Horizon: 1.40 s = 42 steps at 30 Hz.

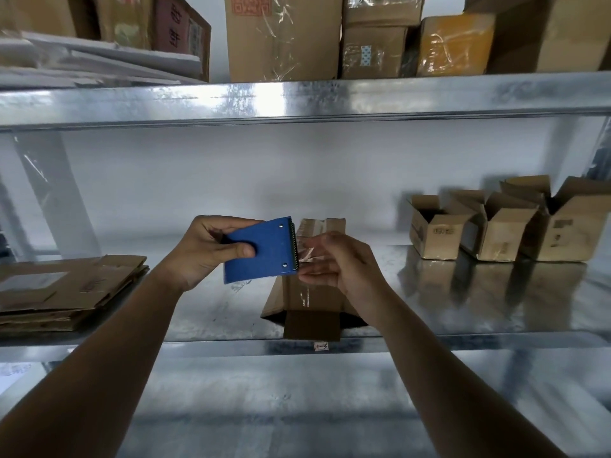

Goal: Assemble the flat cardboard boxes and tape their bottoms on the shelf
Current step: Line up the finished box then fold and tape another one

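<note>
The cardboard box (310, 292) lies on the shelf (463, 305), taped bottom facing away. Above it, the left hand (205, 249) grips the blue tape dispenser (261, 251), fingers curled round its body. Right-hand (340, 262) fingers (314, 247) pinch the clear tape (306, 254) at the dispenser's toothed edge. Left of the box lies a flat cardboard stack (66, 289); right of it stand assembled boxes (502, 226).
</note>
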Tool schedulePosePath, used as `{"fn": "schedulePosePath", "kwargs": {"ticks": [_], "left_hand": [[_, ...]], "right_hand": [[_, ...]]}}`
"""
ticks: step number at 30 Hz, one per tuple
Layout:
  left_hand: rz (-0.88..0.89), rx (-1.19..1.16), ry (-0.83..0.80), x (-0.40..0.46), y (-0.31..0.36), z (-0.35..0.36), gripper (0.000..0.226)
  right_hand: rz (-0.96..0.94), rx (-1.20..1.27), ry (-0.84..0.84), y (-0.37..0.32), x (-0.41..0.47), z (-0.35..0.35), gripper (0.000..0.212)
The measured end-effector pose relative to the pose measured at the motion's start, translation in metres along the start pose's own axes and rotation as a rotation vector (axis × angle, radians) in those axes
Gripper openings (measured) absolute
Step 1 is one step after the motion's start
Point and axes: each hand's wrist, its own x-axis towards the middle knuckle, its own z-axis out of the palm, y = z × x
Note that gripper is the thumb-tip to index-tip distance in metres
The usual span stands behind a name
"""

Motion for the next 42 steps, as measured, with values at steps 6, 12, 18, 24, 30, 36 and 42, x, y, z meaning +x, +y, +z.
{"fn": "schedulePosePath", "kwargs": {"ticks": [6,12,18,24,30,36,42], "left_hand": [[-0.007,0.059,-0.032,-0.002,0.008,0.012,0.061],[-0.024,0.131,-0.034,-0.011,0.016,0.021,0.062],[-0.021,0.164,-0.021,-0.023,0.023,0.027,0.062],[-0.005,0.170,-0.007,-0.034,0.030,0.038,0.062],[0.001,0.185,-0.009,-0.041,0.034,0.049,0.061],[0.009,0.217,-0.029,-0.049,0.040,0.056,0.052],[0.060,0.384,-0.024,-0.048,0.042,0.062,0.041]], "right_hand": [[-0.048,-0.139,0.063,-0.004,-0.004,-0.002,0.017],[0.018,-0.215,0.090,-0.004,-0.007,-0.010,0.024],[0.070,-0.283,0.006,-0.008,-0.020,-0.016,0.015],[0.105,-0.218,-0.013,-0.015,-0.037,-0.017,0.018],[0.061,-0.186,-0.027,-0.014,-0.049,-0.024,0.019],[-0.033,-0.333,0.021,-0.010,-0.052,-0.031,0.015],[-0.146,-0.598,0.149,-0.005,-0.049,-0.027,0.006]]}}
